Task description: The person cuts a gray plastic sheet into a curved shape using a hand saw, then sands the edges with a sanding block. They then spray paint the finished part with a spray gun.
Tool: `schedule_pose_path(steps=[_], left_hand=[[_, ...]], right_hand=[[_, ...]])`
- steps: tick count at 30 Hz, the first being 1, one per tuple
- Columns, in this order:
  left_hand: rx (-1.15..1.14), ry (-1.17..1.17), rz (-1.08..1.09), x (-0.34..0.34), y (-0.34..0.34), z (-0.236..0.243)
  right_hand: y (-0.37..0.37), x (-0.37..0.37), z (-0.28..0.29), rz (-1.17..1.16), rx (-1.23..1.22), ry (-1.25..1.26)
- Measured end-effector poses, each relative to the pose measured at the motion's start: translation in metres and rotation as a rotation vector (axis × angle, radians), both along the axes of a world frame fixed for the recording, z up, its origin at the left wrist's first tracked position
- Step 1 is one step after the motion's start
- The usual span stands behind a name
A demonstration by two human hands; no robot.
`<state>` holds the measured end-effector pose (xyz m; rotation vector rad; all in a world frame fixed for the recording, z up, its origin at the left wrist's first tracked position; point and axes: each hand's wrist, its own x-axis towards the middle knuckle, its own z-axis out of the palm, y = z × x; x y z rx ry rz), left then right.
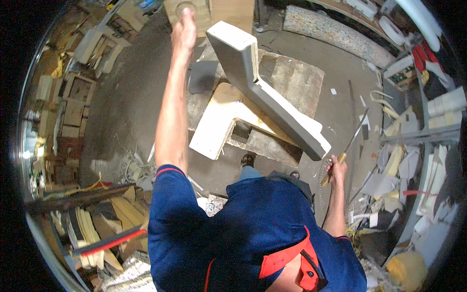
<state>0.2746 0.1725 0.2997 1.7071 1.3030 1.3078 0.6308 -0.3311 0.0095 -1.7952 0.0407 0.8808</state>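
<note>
My right hand (336, 169) is closed around the yellowish handle of a tool with a long thin metal blade (359, 132), which points up and away. Close beside it is the near end of an angled foam piece (272, 100), white with a dark grey face. My left arm stretches far forward, and my left hand (184, 36) is in front of an upright tan board (224, 14). Its fingers look pressed together near a round shape; what they hold, if anything, is unclear. Under the grey foam, an L-shaped cream piece (210, 127) lies on a low worn platform (299, 78).
A coiled cord (322, 187) hangs by my right hand. A speckled foam slab (335, 36) lies at the far right. Shelves with foam offcuts (401, 170) line the right; stacked frame-like pieces (78, 92) stand left. Offcuts (92, 226) fill a rack at the near left.
</note>
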Motion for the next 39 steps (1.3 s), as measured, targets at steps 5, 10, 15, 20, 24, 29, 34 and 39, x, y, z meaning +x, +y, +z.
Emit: schedule_pose_path(steps=[5,10,15,20,24,29,34,39], left_hand=[[-0.41,0.209,-0.43,0.011,0.049,-0.024],[-0.662,-0.107,-0.509,-0.027,0.048,-0.038],[-0.924,-0.145,-0.36,-0.077,0.042,-0.074],[-1.329,-0.2,-0.404,-0.124,0.032,-0.129],[-1.195,-0.062,-0.364,-0.173,-0.011,-0.167],[-1.174,-0.159,-0.281,-0.207,-0.056,-0.228],[-1.083,-0.251,-0.318,-0.217,-0.102,-0.27],[-0.793,0.206,-0.206,-0.226,-0.127,-0.285]], right_hand=[[0.013,-0.024,-0.024,-0.217,0.09,0.172],[0.015,-0.038,-0.036,-0.301,0.198,0.429],[0.014,-0.042,-0.035,-0.407,0.229,0.586],[0.022,-0.057,-0.028,-0.403,0.295,0.551],[0.028,-0.07,-0.004,-0.421,0.183,0.447],[0.047,-0.059,0.04,-0.248,0.213,0.263],[0.077,-0.02,0.068,-0.193,0.052,-0.097],[0.089,-0.005,0.053,-0.137,-0.16,-0.232]])
